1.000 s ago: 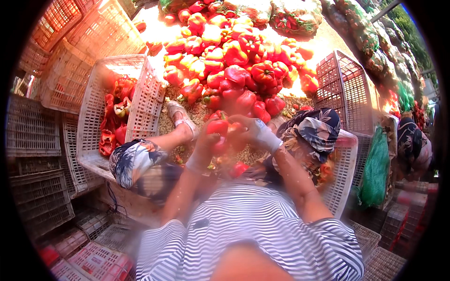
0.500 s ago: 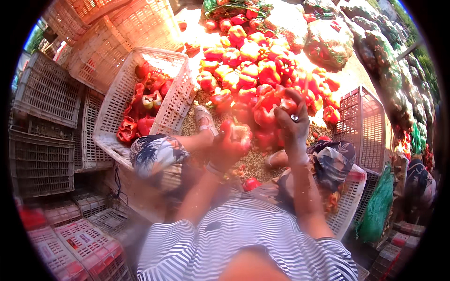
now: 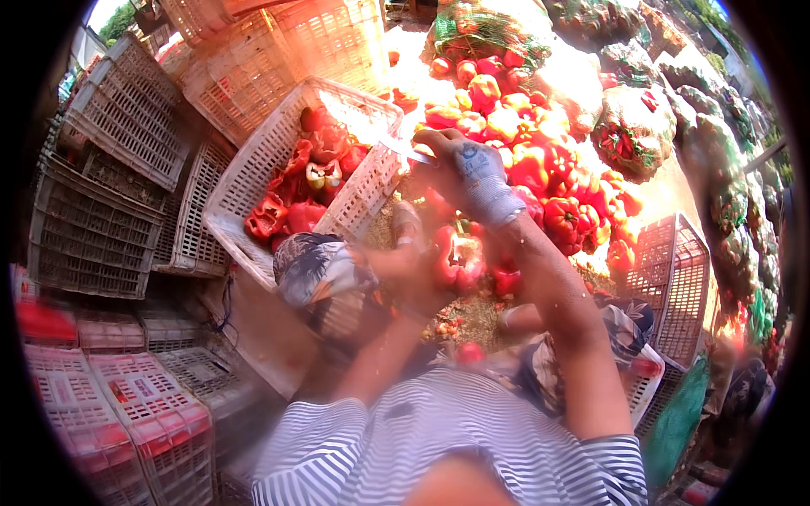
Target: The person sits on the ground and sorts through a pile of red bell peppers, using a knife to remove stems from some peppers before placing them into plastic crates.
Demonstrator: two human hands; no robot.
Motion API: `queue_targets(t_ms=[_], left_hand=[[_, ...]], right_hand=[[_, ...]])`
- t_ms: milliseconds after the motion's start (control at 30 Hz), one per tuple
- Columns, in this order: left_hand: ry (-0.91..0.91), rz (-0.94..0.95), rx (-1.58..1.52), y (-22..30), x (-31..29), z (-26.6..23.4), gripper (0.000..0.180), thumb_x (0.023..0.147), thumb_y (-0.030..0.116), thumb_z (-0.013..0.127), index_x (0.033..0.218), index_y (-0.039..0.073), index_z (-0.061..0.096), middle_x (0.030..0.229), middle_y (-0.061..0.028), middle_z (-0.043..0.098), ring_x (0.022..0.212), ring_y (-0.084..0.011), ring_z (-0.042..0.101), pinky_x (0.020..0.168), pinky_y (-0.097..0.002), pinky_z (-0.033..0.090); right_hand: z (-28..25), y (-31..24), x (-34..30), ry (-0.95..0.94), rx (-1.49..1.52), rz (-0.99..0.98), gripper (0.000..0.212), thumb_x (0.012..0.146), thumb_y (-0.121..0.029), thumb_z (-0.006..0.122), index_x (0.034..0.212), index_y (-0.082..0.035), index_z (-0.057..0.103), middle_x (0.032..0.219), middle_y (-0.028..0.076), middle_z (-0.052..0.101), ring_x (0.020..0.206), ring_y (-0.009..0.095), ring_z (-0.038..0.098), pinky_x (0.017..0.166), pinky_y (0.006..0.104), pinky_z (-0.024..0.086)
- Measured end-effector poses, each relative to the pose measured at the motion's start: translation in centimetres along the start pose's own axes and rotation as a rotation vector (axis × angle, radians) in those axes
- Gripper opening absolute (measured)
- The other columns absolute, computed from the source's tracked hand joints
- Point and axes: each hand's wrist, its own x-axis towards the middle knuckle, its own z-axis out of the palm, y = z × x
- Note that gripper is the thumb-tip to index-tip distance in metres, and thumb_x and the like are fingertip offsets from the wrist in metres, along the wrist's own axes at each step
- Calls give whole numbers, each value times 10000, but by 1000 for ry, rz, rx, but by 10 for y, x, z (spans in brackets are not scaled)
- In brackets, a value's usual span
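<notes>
My right hand (image 3: 474, 173), in a pale work glove, is raised over the pepper heap with its fingers closed round a knife (image 3: 405, 151). The bright blade points left, towards the rim of a white plastic crate (image 3: 240, 164). Lower down, my left hand (image 3: 415, 282) is smeared by motion but grips a red bell pepper (image 3: 461, 258), whose side is cut open and shows pale flesh. Cut red pepper pieces (image 3: 325, 148) lie inside the crate. Beyond my hands spreads a heap of whole red bell peppers (image 3: 531, 169) in strong sunlight.
Stacked crates (image 3: 101, 228) stand at the left, with orange ones (image 3: 253, 80) behind. At the right are another crate (image 3: 675, 278), a green net bag (image 3: 677, 417) and a long row of filled net sacks (image 3: 726, 185). Seed scraps (image 3: 451, 325) cover the ground between my feet.
My right hand has swung up and left, the knife blade now showing plainly. The left hand still has the pepper, now a little lower. The whole view has shifted, so the scene sits further right.
</notes>
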Motion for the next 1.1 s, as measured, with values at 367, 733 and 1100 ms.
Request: queue_targets(t_ms=[367,733,1100], left_hand=[[-321,-144,-591,-4,4,4,743,862,441,650,1439,55,386,1371,-127,525,1285,-270,519,1075,-469,436],[-37,-148,-232,4,-11,30,564,908,341,609,1354,25,471,1298,-108,568,1239,-243,535,1137,-425,370],[-238,-182,-597,2,10,8,554,942,322,576,1380,2,467,1324,-131,584,1229,-263,568,1092,-421,431]], right_hand=[[-15,53,-127,-488,46,60,689,829,-462,713,1411,-178,481,1313,161,582,1068,345,663,848,452,544],[38,67,-160,-292,56,170,444,784,-359,729,1103,-92,575,942,169,664,857,369,680,712,487,528],[73,77,-157,-103,1114,750,508,799,-140,697,1262,33,579,826,103,706,653,124,664,563,284,534]])
